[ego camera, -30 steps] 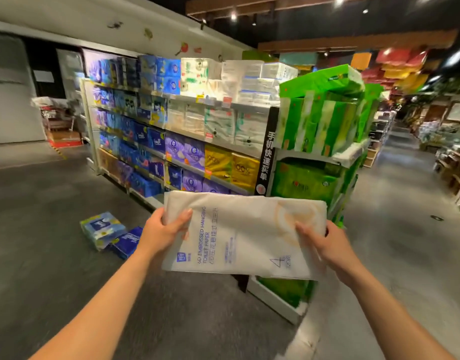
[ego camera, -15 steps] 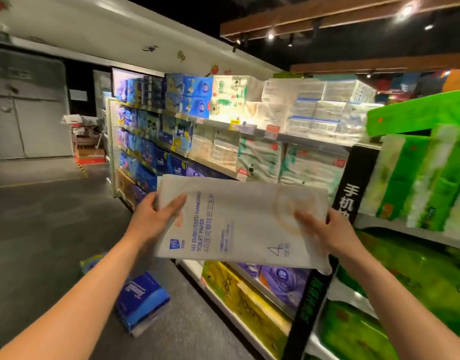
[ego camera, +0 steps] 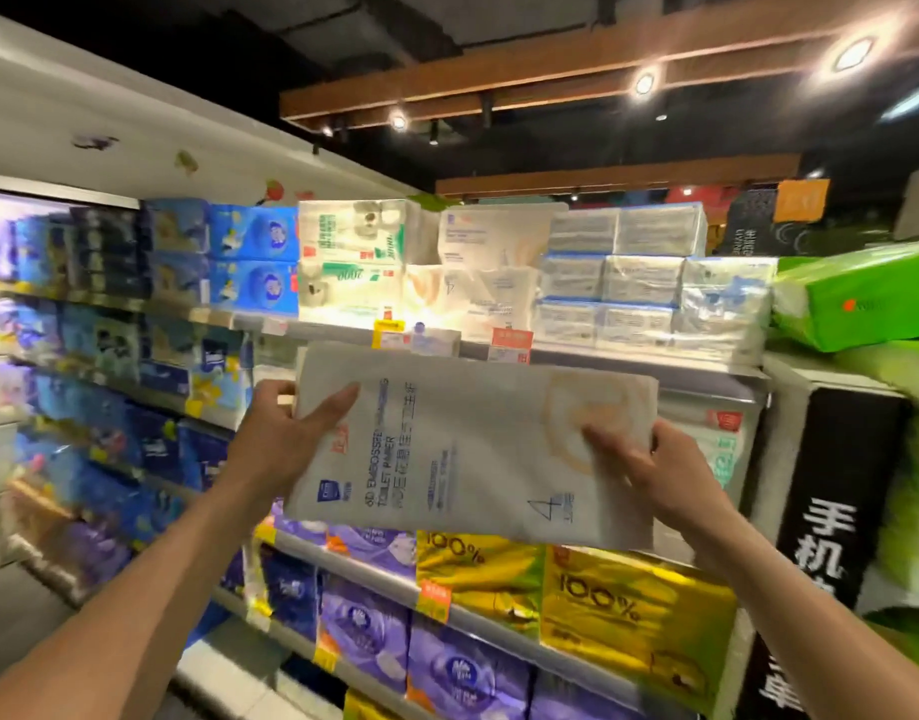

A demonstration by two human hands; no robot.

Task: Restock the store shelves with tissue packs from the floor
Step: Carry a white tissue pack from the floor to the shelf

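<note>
I hold a flat white tissue pack [ego camera: 462,449] with blue print and a pale orange ring, raised in front of the store shelves [ego camera: 577,350]. My left hand [ego camera: 286,433] grips its left edge, thumb lying across the front. My right hand [ego camera: 660,470] grips the right edge, thumb on the orange ring. The pack sits just below the top shelf, where matching white packs [ego camera: 488,267] are stacked. The fingers behind the pack are hidden.
Blue packs [ego camera: 249,257] fill the shelves to the left, clear-wrapped packs [ego camera: 644,283] stand at the top right. Yellow packs [ego camera: 603,605] and purple packs [ego camera: 395,636] fill the lower shelves. A black end panel [ego camera: 831,537] and green packs [ego camera: 857,298] stand on the right.
I have stepped close to the shelves and lifted the white pack upward, from about mid-shelf height to just under the top shelf. Both hands keep the same grip.
</note>
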